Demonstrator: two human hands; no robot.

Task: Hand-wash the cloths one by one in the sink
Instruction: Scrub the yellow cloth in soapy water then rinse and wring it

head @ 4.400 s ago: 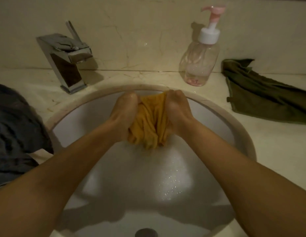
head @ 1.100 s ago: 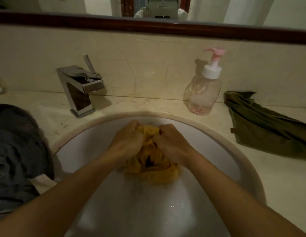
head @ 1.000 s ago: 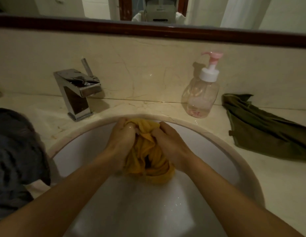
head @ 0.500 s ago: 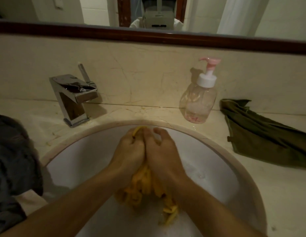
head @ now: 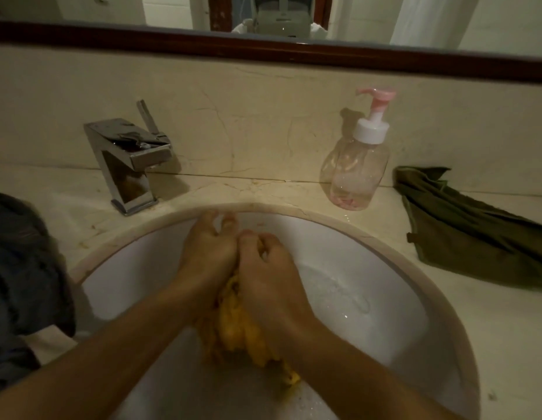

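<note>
A wet yellow cloth point(head: 236, 331) is bunched between both my hands over the white sink point(head: 369, 304). My left hand point(head: 207, 256) grips its left side, fingers curled near the far rim. Pressed against it, my right hand point(head: 269, 274) grips the right side, knuckles up. Most of the cloth hangs below my palms into the soapy basin; its upper part is hidden by my hands. A dark green cloth point(head: 472, 234) lies on the counter to the right. At the left edge sits a dark grey cloth point(head: 21, 286).
A chrome faucet point(head: 127, 162) stands at the back left of the basin. A clear pump bottle with a pink nozzle point(head: 356, 165) is at the back right. The beige marble counter point(head: 512, 344) surrounds the sink, with a mirror above the backsplash.
My hands have come together and pushed the yellow cloth down into the basin, so less of it shows on top. The view has tilted slightly.
</note>
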